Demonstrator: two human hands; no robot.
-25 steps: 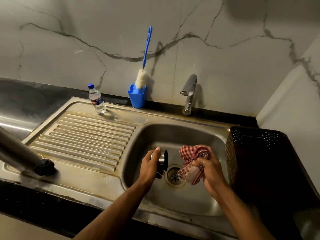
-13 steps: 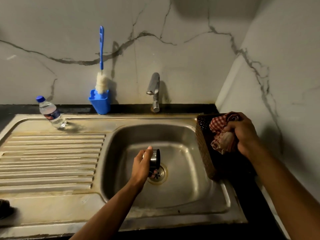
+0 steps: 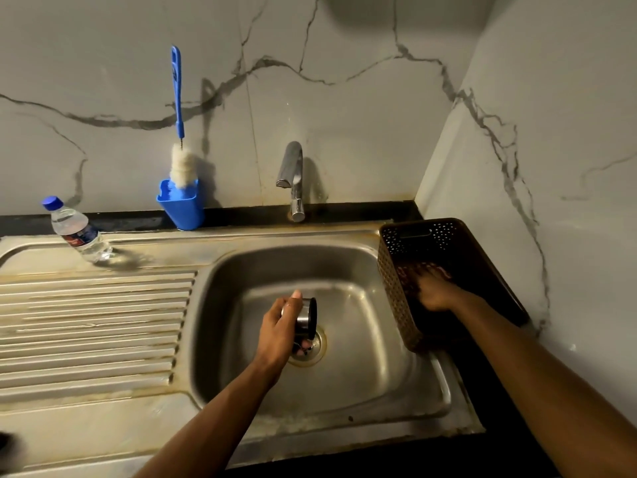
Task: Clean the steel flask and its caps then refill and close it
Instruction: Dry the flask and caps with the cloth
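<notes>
The steel sink (image 3: 344,384) takes up the middle of the view, with its ribbed drainboard (image 3: 93,326) to the left and a dark perforated basket (image 3: 396,305) set at its right edge. A curved tap (image 3: 292,174) stands behind the bowl, and no water is seen running from it.

The steel cap (image 3: 306,320) is held above the bowl, almost directly over the drain (image 3: 315,350), by the left hand (image 3: 279,334): the fingers are curled round its body from the left and underneath, and its dark open end is turned to the right. If that grasp were loosened on wet metal, the cap would likely drop onto the drain and might be dented or lodged there.

The right hand (image 3: 431,288) is reached down inside the basket and is blurred. Reddish cloth can be faintly made out under the fingers, but whether it is gripped or already let go cannot be told. A rim caught on withdrawal could tip the basket toward the bowl.

The flask itself is not seen. A blue bottle brush (image 3: 177,108) stands in a blue holder (image 3: 181,207) by the wall, and a small water bottle (image 3: 74,231) stands at the drainboard's back corner, near enough to the edge to be knocked over by a careless reach.
</notes>
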